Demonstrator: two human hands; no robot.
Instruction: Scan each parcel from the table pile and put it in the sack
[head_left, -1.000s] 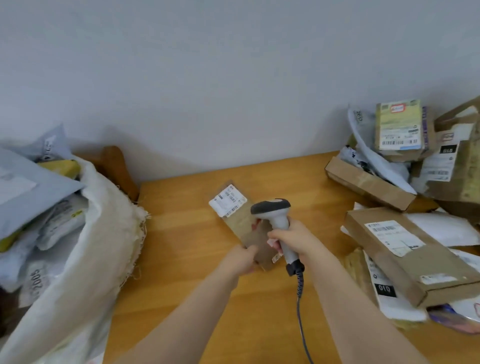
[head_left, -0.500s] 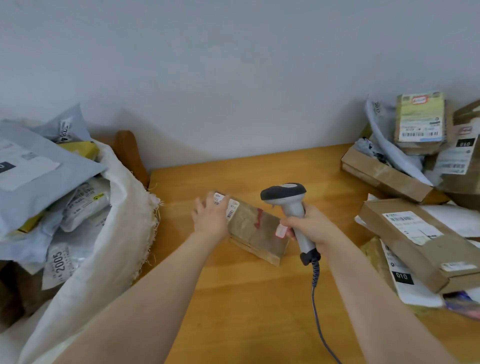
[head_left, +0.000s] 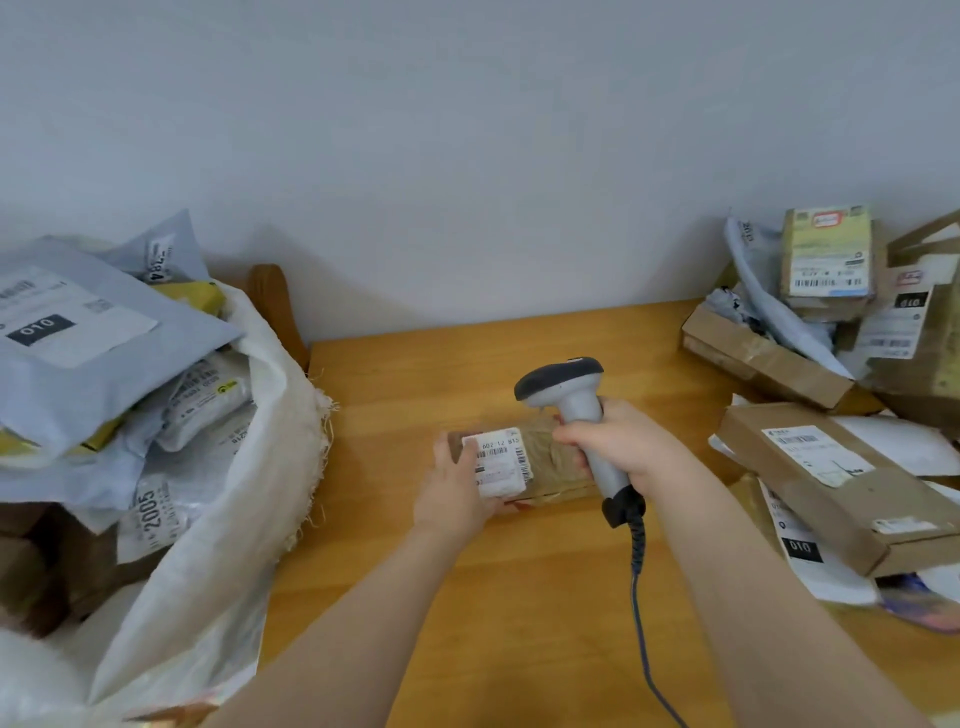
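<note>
Fingers (head_left: 582, 435) of the right hand (head_left: 631, 441) curl tight round the handle of the scanner (head_left: 563, 384). Its dark head is aimed away from the person and sits above the far end of the small brown parcel (head_left: 556, 462). The scanner's cable (head_left: 638, 582) trails down toward the near table edge. The left hand (head_left: 454, 491) grips the parcel's left end, thumb lying beside the white label (head_left: 501, 460), which faces up with its barcode in plain sight. The parcel sits low over the middle of the wooden table (head_left: 519, 613), between the two heaps; whether it rests on the wood or is held just above it cannot be told.

This parcel looks to be at the scanning step, and nothing shows whether the code has been read yet. It is not yet in the sack.

To the left, the white woven sack (head_left: 291, 410) stands open and already well filled, with a grey mailer (head_left: 104, 358) on top and smaller labelled packets beneath it, so a good share of the job seems done. To the right, the pile (head_left: 831, 483) holds several cardboard boxes and soft mailers, stacked and overlapping. By that showing, plenty of parcels are left to scan and drop in after this one.
</note>
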